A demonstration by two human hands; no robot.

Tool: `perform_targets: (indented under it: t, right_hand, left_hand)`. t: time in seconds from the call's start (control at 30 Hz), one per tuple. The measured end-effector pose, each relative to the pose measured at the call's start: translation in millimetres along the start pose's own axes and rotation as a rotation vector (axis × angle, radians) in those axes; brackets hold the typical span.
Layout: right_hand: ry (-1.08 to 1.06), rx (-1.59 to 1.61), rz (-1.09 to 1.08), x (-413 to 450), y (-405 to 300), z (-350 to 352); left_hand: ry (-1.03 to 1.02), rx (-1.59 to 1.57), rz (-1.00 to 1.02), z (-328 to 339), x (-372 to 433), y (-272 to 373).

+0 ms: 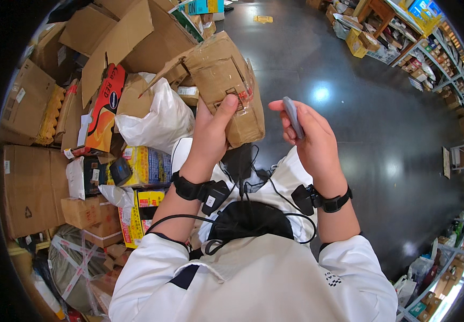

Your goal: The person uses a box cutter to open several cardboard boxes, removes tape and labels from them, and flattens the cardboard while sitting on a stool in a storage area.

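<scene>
My left hand grips a worn brown cardboard box by its near end, with the thumb over printed marks on the side. The box is tilted, and a flap juts out to its left. Clear tape and red printing show on it. To the right, apart from the box, my right hand pinches a small flat grey object between thumb and fingers. That object is seen nearly edge-on, so its kind is unclear. Below the box are my legs and a black pouch with cables.
Parcels crowd the left side: a large open carton, a white plastic bag, a red and orange fruit box and yellow packages. Dark glossy floor stretches right, towards loaded metal shelves. A yellow packet lies ahead.
</scene>
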State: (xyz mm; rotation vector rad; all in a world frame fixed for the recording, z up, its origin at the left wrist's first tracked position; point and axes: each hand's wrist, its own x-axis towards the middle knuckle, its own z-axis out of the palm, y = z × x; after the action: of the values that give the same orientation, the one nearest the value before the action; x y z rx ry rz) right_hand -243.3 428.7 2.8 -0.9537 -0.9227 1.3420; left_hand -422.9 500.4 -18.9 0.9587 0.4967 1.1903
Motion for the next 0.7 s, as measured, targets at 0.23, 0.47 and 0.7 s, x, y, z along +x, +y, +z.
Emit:
perform_targets:
  t: [0.23,0.47,0.7]
  right_hand:
    - [-0.003,-0.230,-0.128,-3.8,6.1,5.7]
    - [0.109,-0.470,-0.129,-11.8,-4.3,20.4]
    - [0.294,-0.961,-0.486,-8.9,-2.1,30.0]
  left_hand:
    - [0.023,0.165,0.079,-2.1,0.9,-12.6]
    - [0.042,0.160,0.058,3.2,-1.8,-16.9]
    - [0.053,0.249,0.171,11.8,-5.5,-20.0]
